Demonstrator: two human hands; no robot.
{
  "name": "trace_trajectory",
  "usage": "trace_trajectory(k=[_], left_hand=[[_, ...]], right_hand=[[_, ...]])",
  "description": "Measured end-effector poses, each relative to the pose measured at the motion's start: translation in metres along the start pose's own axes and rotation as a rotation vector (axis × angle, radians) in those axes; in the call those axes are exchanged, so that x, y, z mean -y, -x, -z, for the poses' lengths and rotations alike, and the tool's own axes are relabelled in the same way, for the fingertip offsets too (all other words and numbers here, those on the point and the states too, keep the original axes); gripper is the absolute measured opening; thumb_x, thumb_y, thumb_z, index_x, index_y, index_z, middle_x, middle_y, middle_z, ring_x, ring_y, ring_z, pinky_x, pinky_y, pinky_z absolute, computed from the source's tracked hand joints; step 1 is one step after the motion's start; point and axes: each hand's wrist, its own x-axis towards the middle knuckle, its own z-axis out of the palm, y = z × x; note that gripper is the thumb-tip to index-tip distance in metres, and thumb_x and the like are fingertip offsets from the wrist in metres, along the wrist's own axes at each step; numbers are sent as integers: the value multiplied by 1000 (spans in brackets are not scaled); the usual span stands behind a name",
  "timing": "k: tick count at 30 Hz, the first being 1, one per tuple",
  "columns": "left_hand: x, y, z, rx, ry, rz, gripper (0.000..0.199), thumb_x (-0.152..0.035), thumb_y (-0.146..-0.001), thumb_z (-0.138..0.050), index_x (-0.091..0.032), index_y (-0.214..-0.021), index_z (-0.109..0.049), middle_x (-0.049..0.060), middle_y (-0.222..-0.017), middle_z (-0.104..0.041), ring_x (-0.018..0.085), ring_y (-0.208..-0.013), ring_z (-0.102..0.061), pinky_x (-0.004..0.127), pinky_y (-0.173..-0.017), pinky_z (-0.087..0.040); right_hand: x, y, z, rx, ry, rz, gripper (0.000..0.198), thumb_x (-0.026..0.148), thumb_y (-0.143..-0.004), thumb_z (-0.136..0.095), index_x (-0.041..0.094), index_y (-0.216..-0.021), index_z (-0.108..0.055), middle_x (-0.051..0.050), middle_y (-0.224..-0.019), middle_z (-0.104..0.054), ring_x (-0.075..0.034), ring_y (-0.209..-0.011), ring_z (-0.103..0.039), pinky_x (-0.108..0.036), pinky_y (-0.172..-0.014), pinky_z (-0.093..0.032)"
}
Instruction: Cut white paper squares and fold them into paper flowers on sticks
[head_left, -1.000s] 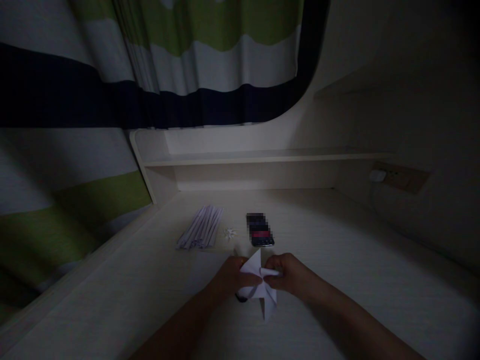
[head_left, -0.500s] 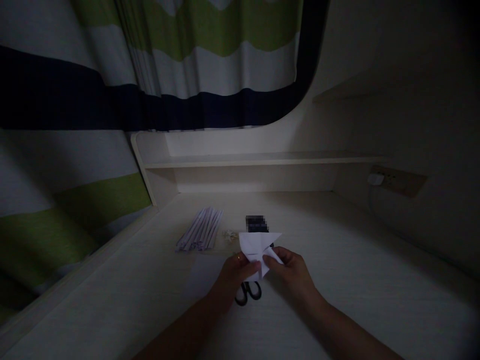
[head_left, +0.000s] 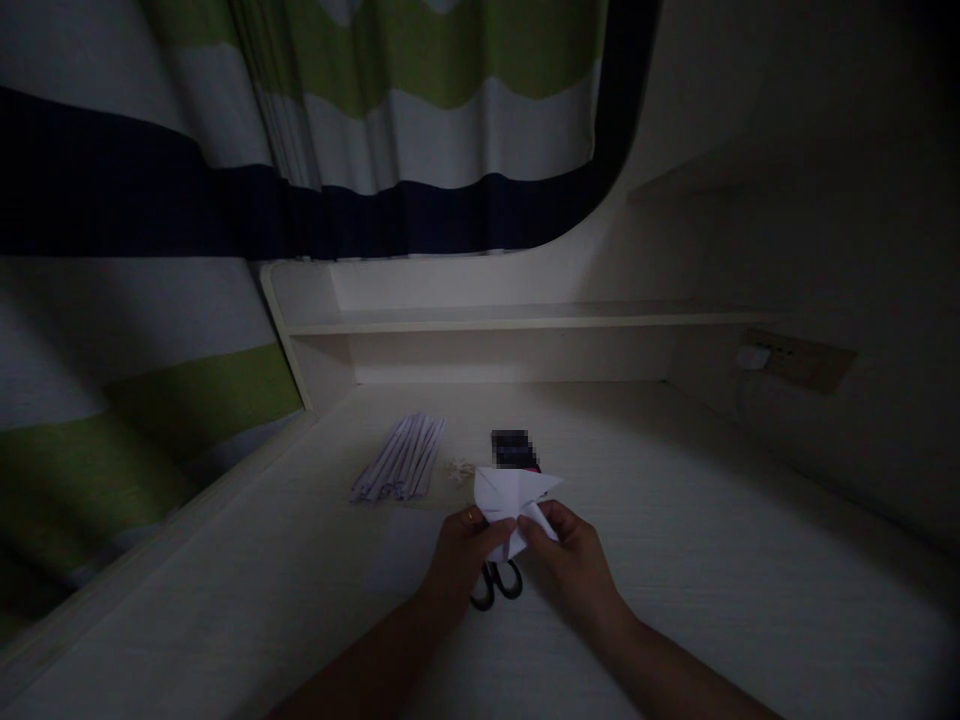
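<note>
Pinches creased, sharp-pointed white paper [head_left: 514, 490] in left grip [head_left: 459, 548] and right grip [head_left: 568, 548], over black loop-handled scissors [head_left: 513, 596], with slim whitish sticks [head_left: 401, 460] beyond, leftward.

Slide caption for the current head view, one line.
Left hand and right hand hold folded white paper near black scissor handles.

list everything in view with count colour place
desk: one, whitish, centre
folded paper: one, white, front centre
scissors: one pair, black-handled, below folded paper
phone: one, dark, behind folded paper
paper rolls: many, whitish, desk's left
small pieces: several, pale, beside paper rolls
flat sheet: one, pale, left of scissors
curtains: number unclear, green/grey/navy, left and back
shelf: one, pale, back
socket: one, brownish, right wall
plug: one, white, in socket
left hand: one, ringed, folded paper's left
right hand: one, folded paper's right
</note>
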Motion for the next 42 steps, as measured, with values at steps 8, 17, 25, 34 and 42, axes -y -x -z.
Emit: trace_trajectory(k=[8,17,25,34,42], left_hand=[[-5,-3,4,-5,-31,25,17,-23,-59,-64,-11,-72,-66,3,-65,-65,14,-57,-55,23,-56,-40],[-6,-4,7,107,-225,189,9,-19,-54,-62,-11,-58,-65,1,-53,-61,12,-48,-51,22,-50,-36],[-8,-2,8,177,-270,254,6,-17,-51,-63,-12,-54,-65,0,-51,-59,10,-47,-49,22,-51,-35],[-10,-1,12,235,-166,301,10,-15,-49,-65,-12,-59,-66,0,-54,-60,11,-49,-49,22,-52,-33],[-13,0,14,295,-59,351,11,-13,-50,-62,-13,-60,-66,0,-55,-60,10,-50,-50,22,-52,-33]], right_hand=[[-6,-4,-1,28,67,33,18,32,-66,-59,16,-71,-52,-4,-71,-60,-17,-68,-55,-28,-63,-43],[25,-20,28,-115,448,334,22,29,-71,-52,18,-91,-52,-7,-92,-56,-21,-90,-51,-34,-76,-39],[24,-26,33,147,527,258,13,25,-68,-55,18,-77,-62,-5,-78,-63,-20,-77,-58,-32,-71,-42],[33,-22,39,377,605,746,15,19,-77,-52,23,-85,-64,-4,-78,-59,-18,-80,-52,-35,-71,-42],[52,-14,39,586,845,889,21,18,-81,-47,25,-92,-62,-4,-88,-55,-17,-87,-48,-34,-74,-41]])
